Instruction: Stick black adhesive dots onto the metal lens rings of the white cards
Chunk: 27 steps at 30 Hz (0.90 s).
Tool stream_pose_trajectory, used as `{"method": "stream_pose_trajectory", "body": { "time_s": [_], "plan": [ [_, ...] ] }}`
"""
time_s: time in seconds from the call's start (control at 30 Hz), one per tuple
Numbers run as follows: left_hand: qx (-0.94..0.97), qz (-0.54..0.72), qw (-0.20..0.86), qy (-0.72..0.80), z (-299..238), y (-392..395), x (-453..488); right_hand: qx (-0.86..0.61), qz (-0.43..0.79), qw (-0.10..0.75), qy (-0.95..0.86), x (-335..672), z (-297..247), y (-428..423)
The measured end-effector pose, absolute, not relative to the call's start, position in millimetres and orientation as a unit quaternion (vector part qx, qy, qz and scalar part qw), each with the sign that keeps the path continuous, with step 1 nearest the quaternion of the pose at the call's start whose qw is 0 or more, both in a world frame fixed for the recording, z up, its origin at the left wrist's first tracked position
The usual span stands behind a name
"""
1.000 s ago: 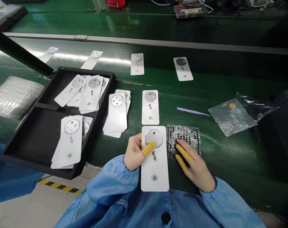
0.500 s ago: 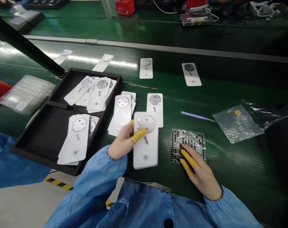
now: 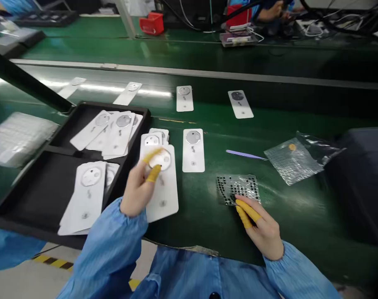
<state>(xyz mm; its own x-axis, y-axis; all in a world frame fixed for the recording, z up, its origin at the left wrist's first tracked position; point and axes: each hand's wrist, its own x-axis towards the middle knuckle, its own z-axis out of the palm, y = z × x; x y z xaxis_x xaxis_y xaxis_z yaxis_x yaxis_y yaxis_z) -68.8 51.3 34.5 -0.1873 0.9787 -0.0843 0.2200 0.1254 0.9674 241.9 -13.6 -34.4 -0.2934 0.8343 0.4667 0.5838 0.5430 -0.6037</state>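
My left hand [image 3: 140, 187], with yellow finger cots, is closed on a white card [image 3: 164, 195] that bears a silver octagonal plate. The card is held above a stack of like cards [image 3: 154, 139] beside the black tray [image 3: 36, 199]. My right hand [image 3: 259, 226] rests on the green belt with two cot-covered fingers stretched flat onto a clear sheet of small black dots [image 3: 237, 187]. A single white card [image 3: 193, 150] lies between the stack and the sheet.
The black tray holds two piles of cards [image 3: 114, 128]. More cards [image 3: 240, 104] lie spaced along the far belt. Purple tweezers [image 3: 245, 155] and a bubble-wrap bag [image 3: 293, 160] lie right of centre. A dark box [image 3: 363, 178] stands at the right edge.
My left hand has lifted the card from in front of me and carried it left and away, over the stack by the tray. My right hand has stayed on the dotted sheet.
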Motion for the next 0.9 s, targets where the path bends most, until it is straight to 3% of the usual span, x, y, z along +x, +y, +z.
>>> {"method": "stream_pose_trajectory", "body": {
  "time_s": [0.1,0.27,0.47,0.63,0.9],
  "plan": [
    [0.529,0.338,0.493,0.603,25,31,-29,-0.471,0.116,0.442,-0.755,235,-20,-16],
    [0.514,0.307,0.615,0.513,12,17,26,-0.385,0.175,0.377,-0.824,231,-4,-14],
    [0.527,0.299,0.609,0.512,3,20,31,-0.393,0.224,0.405,-0.795,220,5,9],
    [0.610,0.263,0.537,0.520,-8,18,30,-0.326,0.217,0.351,-0.851,217,-5,24],
    [0.639,0.232,0.517,0.521,-9,20,32,-0.296,0.105,0.331,-0.890,224,-25,19]
  ]
}}
